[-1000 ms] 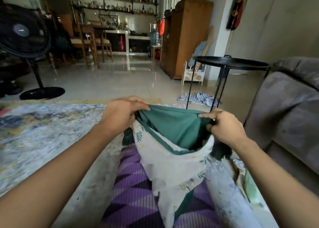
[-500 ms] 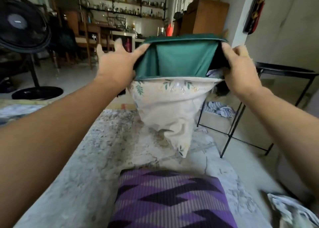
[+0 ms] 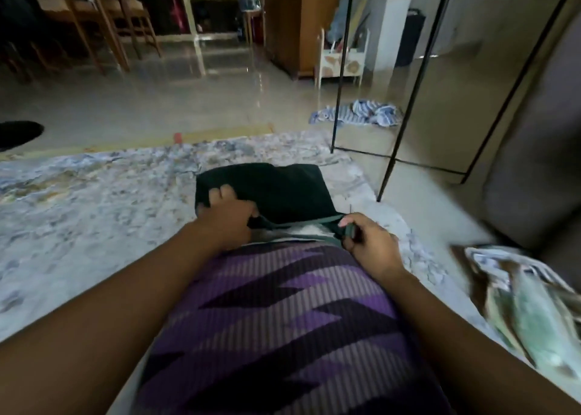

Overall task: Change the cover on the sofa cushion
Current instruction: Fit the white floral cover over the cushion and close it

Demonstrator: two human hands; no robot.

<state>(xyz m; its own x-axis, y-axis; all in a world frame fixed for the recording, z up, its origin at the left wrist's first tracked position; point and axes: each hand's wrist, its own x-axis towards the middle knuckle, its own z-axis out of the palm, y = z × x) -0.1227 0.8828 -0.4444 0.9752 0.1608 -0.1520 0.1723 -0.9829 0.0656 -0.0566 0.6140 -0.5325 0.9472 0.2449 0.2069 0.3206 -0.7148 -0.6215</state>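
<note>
A dark green cushion cover (image 3: pixel 283 191) lies on the patterned rug just beyond my lap, with the cushion inside it. Only a pale strip of the cushion (image 3: pixel 298 233) shows at the cover's near opening. My left hand (image 3: pixel 228 216) grips the cover at its near left corner, fingers on top of the fabric. My right hand (image 3: pixel 364 238) pinches the green edge of the opening at the near right. Another cover (image 3: pixel 531 307), crumpled, green and white, lies on the floor at my right.
Purple zigzag cloth (image 3: pixel 283 329) covers my lap. A black wire-frame side table (image 3: pixel 405 78) stands ahead right, a striped cloth (image 3: pixel 358 115) under it. The grey sofa (image 3: pixel 534 169) is on the right. Wooden chairs (image 3: pixel 103 24) and a cabinet (image 3: pixel 301 21) stand farther off.
Both hands came down from chest height to the rug with the cushion. The green cover now hides nearly all of the floral cushion that hung below it before.
</note>
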